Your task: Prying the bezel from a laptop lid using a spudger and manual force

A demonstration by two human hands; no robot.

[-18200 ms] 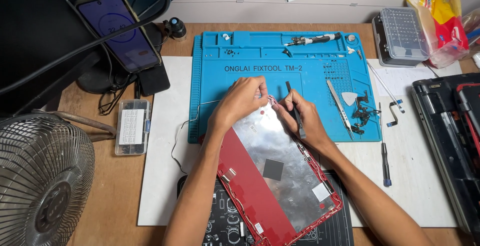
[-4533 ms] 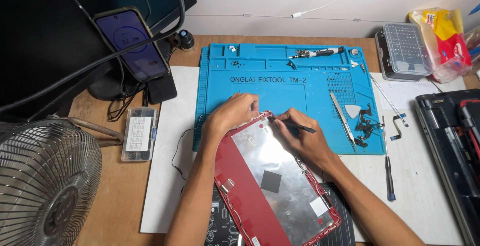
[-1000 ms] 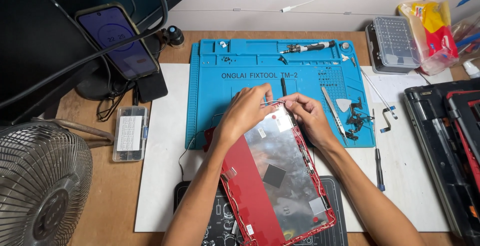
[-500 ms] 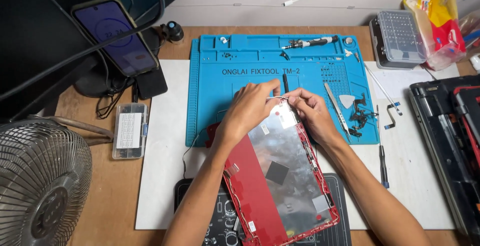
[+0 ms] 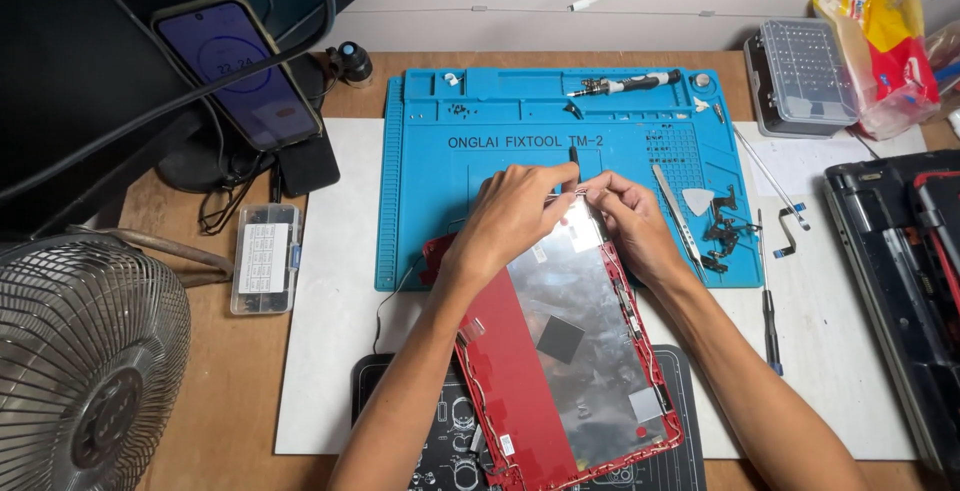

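Both hands pinching at the far edge of a red laptop lid shell (image 5: pixel 560 351), centre frame.
Left hand (image 5: pixel 515 216) and right hand (image 5: pixel 625 216) closed on a small strip there; removed hinges (image 5: pixel 722 223) lying right on blue mat (image 5: pixel 430 211), foil lining still in place.

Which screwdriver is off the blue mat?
The small dark-handled screwdriver lying on the white sheet; the silver-and-black one rests in the blue mat's top tray.

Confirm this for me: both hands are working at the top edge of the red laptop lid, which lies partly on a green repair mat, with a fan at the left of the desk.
One thing is off: the mat is blue, not green, as the head view shows. The rest holds: the left hand and right hand meet at the top edge of the red laptop lid, and the fan sits at the left.
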